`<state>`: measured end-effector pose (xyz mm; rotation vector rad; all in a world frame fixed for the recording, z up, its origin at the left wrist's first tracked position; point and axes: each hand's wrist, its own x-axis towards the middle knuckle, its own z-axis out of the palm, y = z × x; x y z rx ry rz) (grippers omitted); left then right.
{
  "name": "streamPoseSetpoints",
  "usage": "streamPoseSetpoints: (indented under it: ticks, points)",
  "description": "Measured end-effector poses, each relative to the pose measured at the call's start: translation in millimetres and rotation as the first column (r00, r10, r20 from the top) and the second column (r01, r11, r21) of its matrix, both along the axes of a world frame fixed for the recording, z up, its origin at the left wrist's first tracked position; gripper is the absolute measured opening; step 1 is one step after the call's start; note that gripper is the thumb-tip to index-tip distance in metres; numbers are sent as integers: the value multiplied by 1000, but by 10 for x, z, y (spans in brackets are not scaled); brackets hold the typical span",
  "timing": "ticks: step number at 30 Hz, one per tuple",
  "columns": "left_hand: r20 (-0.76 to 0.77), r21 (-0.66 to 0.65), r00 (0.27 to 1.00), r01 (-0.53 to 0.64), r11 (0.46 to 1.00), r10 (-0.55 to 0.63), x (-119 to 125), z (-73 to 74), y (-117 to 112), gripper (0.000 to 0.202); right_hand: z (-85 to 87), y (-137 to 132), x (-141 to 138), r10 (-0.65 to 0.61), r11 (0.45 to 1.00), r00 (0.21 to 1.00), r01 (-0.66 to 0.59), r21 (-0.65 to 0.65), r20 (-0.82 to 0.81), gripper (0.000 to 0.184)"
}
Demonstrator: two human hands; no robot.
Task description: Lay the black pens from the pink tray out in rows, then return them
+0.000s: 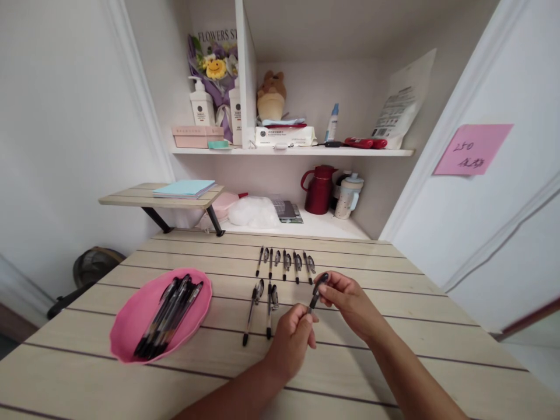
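Above the wooden tabletop (371, 326), a black pen (313, 301) slants between my two hands. My left hand (291, 338) is closed around its lower end, with thumb and fingers pinching the barrel. Thumb and fingers of my right hand (345, 297) pinch the black pen cap (322, 279) at the upper end; whether the cap sits fully on the barrel I cannot tell. Left of my hands lie two uncapped pens (249, 316), each with a loose cap (275, 297) beside it. Behind them is a row of several uncapped pens (270, 263), likewise paired with caps.
A pink tray (199, 318) at the left holds a pile of capped pens (168, 318). Farther back stands a small raised shelf (126, 197) bearing blue paper (186, 187). A red jug (319, 189) and a light tumbler (349, 196) occupy the cabinet's lower level.
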<state>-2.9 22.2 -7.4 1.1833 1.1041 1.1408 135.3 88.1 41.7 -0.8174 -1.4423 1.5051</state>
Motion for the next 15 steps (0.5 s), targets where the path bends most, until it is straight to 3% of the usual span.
streamPoseSetpoints:
  ticks: [10, 15]
  points:
    - [-65, 83, 997, -29, 996, 35, -23, 31, 41, 26, -40, -117, -103, 60, 998, 997, -59, -24, 55, 30]
    - [-167, 189, 985, -13, 982, 45, -52, 65, 14, 26, -48, -182, -99, 8, 1000, 997, -7, -14, 71, 30]
